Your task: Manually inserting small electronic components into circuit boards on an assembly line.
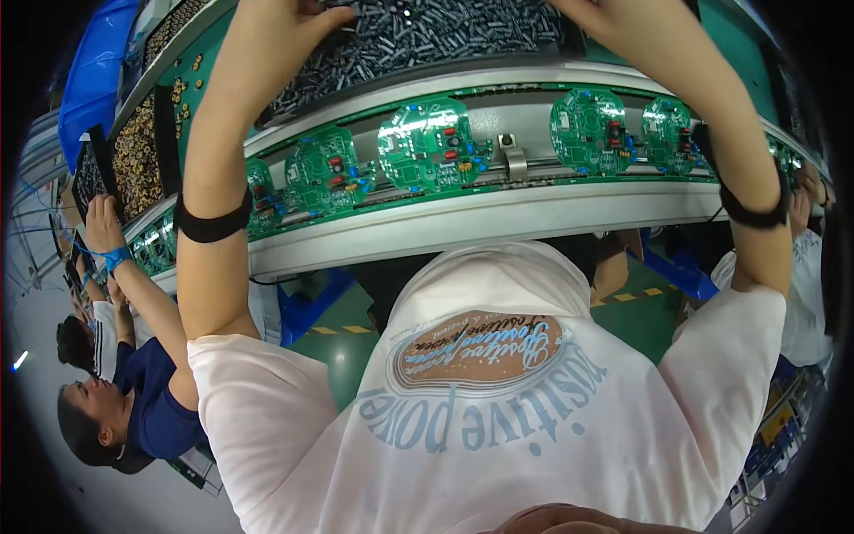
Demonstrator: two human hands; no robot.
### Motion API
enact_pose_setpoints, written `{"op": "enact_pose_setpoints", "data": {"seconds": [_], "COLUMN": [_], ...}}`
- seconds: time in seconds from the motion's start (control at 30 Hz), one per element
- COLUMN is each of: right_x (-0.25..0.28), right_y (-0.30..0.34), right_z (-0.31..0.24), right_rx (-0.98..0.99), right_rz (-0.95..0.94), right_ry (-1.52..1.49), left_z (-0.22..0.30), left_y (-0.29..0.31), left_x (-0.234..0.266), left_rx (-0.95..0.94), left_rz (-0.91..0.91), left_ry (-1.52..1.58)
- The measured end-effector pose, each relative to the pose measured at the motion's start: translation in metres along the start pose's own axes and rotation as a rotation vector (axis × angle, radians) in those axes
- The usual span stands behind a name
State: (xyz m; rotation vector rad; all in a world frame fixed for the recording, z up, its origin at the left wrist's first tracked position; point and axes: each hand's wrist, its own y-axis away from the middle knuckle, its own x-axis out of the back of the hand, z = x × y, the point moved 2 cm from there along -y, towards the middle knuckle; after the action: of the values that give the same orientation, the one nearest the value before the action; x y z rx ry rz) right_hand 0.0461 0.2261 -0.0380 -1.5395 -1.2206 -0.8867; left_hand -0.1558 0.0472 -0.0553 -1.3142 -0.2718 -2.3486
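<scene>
My left hand point(322, 21) reaches up over the left part of a tray of small dark cylindrical components point(436, 34). Its thumb points right above the heap; the other fingers are mostly cut off by the upper edge. At the tray's right side, only the base of my right hand point(583, 11) shows, its fingers out of frame. Whether either hand holds something cannot be seen. Below the tray, between my forearms, green circuit boards point(425, 147) sit in a row on a rail, carrying red, blue and black parts. A metal clip point(511, 160) stands between two of them.
The white conveyor rail point(480, 214) runs across in front of my body. At the left lie a bin of yellowish components point(138, 160) and a blue bin point(93, 71). A co-worker's hand point(105, 227) works by the bins; another co-worker's hand point(805, 196) is at the far right.
</scene>
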Motion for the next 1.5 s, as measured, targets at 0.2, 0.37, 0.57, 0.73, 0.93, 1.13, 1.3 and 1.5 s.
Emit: {"op": "enact_pose_setpoints", "data": {"seconds": [0.2, 0.37, 0.57, 0.73, 0.93, 1.13, 1.3, 1.5], "right_x": [-0.02, -0.029, -0.024, -0.049, -0.018, -0.014, -0.041, -0.064], "right_y": [-0.028, -0.03, -0.009, -0.001, 0.026, 0.041, 0.07, 0.067], "right_z": [0.024, 0.036, 0.033, 0.048, 0.01, -0.015, 0.001, -0.025], "right_rx": [-0.218, -0.255, -0.139, 0.016, -0.65, -0.714, -0.6, -0.335], "right_rz": [0.005, -0.022, 0.115, 0.069, 0.027, -0.086, -0.165, -0.049], "right_ry": [-0.055, -0.101, -0.101, -1.329, -1.254, -1.34, -1.051, -0.755], "left_z": [0.03, 0.035, 0.04, 0.041, -0.014, -0.018, -0.016, 0.013], "left_y": [-0.007, -0.007, 0.007, 0.02, 0.035, 0.047, 0.051, 0.058], "left_x": [-0.012, -0.016, -0.016, -0.014, -0.025, -0.029, -0.031, -0.023], "left_rx": [-0.145, -0.451, -0.406, -0.042, -0.139, 0.036, 0.07, 0.289], "left_rz": [0.025, 0.15, 0.202, -0.014, -0.226, -0.309, -0.38, -0.33], "left_ry": [-0.006, -0.113, 0.05, 0.542, 0.683, 0.835, 1.023, 1.061]}}
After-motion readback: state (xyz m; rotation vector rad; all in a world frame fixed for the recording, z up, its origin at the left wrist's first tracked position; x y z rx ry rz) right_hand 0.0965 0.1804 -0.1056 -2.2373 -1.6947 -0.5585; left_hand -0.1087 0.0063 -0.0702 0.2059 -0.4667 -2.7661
